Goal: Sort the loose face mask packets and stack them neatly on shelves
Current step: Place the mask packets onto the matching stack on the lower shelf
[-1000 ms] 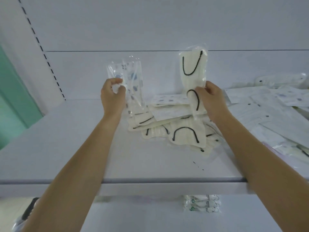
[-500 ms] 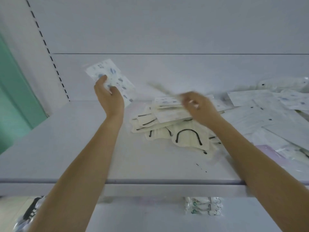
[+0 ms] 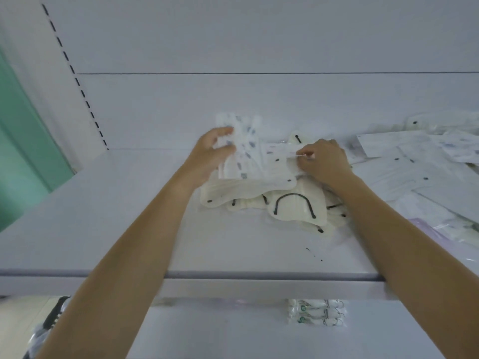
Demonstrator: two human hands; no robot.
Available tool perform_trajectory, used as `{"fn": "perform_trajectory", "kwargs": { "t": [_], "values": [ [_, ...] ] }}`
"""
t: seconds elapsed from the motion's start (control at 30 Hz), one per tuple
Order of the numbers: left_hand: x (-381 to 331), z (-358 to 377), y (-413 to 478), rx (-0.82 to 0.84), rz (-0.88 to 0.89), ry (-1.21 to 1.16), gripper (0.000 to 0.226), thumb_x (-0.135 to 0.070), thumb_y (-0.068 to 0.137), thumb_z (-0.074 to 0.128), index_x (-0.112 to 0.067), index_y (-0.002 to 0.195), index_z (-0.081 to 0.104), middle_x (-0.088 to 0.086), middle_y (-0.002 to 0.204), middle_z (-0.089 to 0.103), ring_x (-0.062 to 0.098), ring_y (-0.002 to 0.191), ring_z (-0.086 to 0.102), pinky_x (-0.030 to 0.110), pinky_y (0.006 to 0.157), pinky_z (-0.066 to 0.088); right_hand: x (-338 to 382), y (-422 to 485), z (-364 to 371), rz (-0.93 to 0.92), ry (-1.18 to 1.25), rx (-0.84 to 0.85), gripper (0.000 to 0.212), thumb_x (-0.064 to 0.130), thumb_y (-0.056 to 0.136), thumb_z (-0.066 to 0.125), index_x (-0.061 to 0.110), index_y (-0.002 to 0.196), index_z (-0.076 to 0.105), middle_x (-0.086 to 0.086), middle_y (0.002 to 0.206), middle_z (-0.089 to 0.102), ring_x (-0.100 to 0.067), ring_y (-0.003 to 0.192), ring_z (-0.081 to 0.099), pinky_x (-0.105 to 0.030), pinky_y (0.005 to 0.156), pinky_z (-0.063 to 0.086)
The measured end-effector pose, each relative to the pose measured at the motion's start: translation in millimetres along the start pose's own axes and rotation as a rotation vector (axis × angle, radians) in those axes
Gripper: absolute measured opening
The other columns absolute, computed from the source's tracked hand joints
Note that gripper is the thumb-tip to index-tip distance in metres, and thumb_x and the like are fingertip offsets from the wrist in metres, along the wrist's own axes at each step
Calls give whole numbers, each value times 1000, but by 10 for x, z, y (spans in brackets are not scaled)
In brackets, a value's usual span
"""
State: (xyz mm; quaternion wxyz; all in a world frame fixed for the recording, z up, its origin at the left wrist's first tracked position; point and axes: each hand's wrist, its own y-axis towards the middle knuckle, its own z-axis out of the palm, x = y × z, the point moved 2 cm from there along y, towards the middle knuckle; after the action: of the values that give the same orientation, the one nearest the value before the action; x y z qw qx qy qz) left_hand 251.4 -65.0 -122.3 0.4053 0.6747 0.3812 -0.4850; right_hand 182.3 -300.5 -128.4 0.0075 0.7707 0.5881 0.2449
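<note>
**Face mask packets on open shelf, both hands engaged**

Item 1. Left hand (image 3: 211, 154): fingers curled round the left edge of a patterned packet (image 3: 242, 149), a clear sleeve with small blue-grey marks. The packet is held roughly upright, and its lower end meets the heap below.

Item 2. Right hand (image 3: 324, 161): fingertips pinch the right end of a white packet (image 3: 278, 164) with a few dark dots. It lies nearly flat on top of the heap, just beside the patterned packet.

Item 3. Cream mask pile (image 3: 295, 207): several cream masks with black ear loops in clear sleeves, overlapping untidily at the middle of the shelf (image 3: 116, 229), directly under both hands.

Item 4. Loose packets (image 3: 414, 164): flat white sleeves spread in disorder along the right of the same shelf, reaching the frame edge. A pale purple one shows at the near right.

Item 5. Lower shelf (image 3: 207, 332): holds a small neat stack of green-printed packets (image 3: 316, 313) below the front lip.

Item 6. Surroundings: slotted upright (image 3: 75, 73) at the back left, with a green panel (image 3: 23, 141) beyond it.
</note>
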Motion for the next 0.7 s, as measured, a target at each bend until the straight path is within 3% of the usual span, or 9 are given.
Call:
{"fn": "perform_trajectory", "kwargs": {
  "t": [0.07, 0.13, 0.2, 0.3, 0.4, 0.47, 0.57, 0.63, 0.7],
  "values": [
    [68, 70, -26, 190, -145, 60, 44, -9, 91, 60, -23, 131, 48, -5, 131, 36, 0, 106, 54, 13, 74, 48, 10, -19, -15, 13, 87, -34, 24, 24, 91, 51, 14, 100, 71, -8, 99, 64, -27, 100, 55, -36, 85, 46],
    [90, 71, -18, 242, -208, 120, 51, -12, 90, 62, -21, 137, 43, -3, 137, 33, -3, 92, 54, 11, 64, 49, -24, -46, -36, 54, 176, -63, 20, 23, 91, 52, 15, 77, 64, -4, 81, 59, -23, 81, 55, -29, 69, 41],
    [91, 12, 20, 195, -228, 161, 55, -18, 91, 62, -22, 140, 39, 1, 148, 28, 9, 109, 51, 22, 80, 47, -48, -59, -81, 82, 263, -149, 25, 19, 90, 51, 12, 66, 52, -5, 71, 53, -22, 70, 49, -27, 62, 34],
    [115, -105, 61, 70, -275, 222, 59, -28, 91, 61, -20, 143, 33, 3, 150, 29, 21, 127, 43, 30, 90, 40, -41, -89, -163, 118, 371, -357, 25, 17, 90, 49, 1, 73, 57, -9, 71, 52, -18, 64, 44, -26, 54, 31],
    [119, -189, 76, -109, -197, 298, 60, -37, 91, 58, -16, 143, 34, 2, 148, 33, 20, 130, 39, 28, 91, 34, -3, -114, -222, 115, 433, -511, 30, 21, 92, 46, -2, 75, 56, -7, 68, 49, -14, 58, 37, -21, 50, 27],
    [64, -172, 70, -204, -94, 232, 57, -45, 91, 54, -18, 139, 40, -1, 144, 39, 13, 123, 41, 27, 92, 33, 93, -158, -242, 15, 431, -525, 29, 19, 93, 47, -2, 75, 57, -8, 69, 49, -14, 62, 40, -20, 52, 27],
    [-15, -24, 59, -50, -76, -56, 45, -50, 94, 46, -20, 128, 51, 2, 134, 53, 15, 119, 52, 38, 104, 38, 350, -273, -192, -237, 413, -373, 18, 14, 93, 54, 4, 93, 69, -8, 86, 60, -19, 80, 52, -21, 72, 37],
    [-8, 65, 40, 61, -61, -76, 42, -47, 94, 49, -17, 123, 55, 9, 131, 57, 24, 118, 56, 44, 103, 43, 526, -355, -60, -408, 337, -114, 21, 18, 93, 55, 6, 102, 69, -8, 104, 65, -22, 97, 56, -26, 86, 40],
    [43, 88, 46, 40, -35, 10, 47, -34, 91, 60, -13, 132, 48, 8, 135, 53, 21, 116, 56, 35, 94, 48, 640, -417, 105, -499, 270, 178, 27, 27, 95, 52, 11, 109, 67, -2, 117, 64, -16, 110, 54, -21, 92, 37]
  ]
}}
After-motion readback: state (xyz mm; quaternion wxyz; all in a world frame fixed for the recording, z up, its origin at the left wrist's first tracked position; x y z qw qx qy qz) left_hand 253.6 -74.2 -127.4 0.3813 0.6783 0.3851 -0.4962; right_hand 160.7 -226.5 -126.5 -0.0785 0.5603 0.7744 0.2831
